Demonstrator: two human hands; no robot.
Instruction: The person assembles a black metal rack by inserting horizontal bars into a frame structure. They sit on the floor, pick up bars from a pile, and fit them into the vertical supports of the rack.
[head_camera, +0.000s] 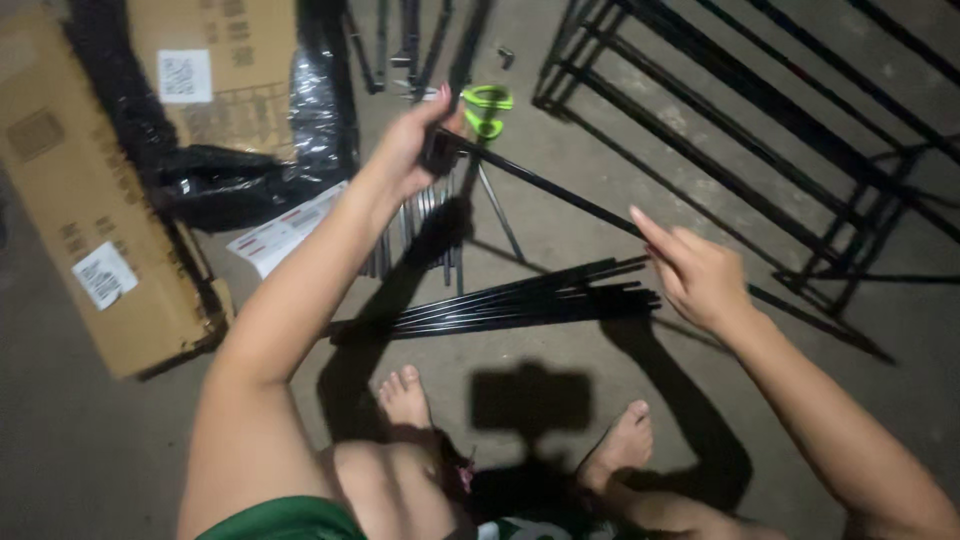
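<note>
The left hand (410, 150) closes its grip around one end of a black rod (545, 185), held above the floor (600, 110). The right hand (700, 275) touches the rod farther right, fingers spread. Below lies a rod bundle (500, 305); a box (90, 200) sits left, a rack (760, 120) far right.

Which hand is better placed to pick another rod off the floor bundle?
Probably the right hand: it is open and hovers just above the bundle of black rods. The left hand is raised, gripping one end of a long black rod.
</note>
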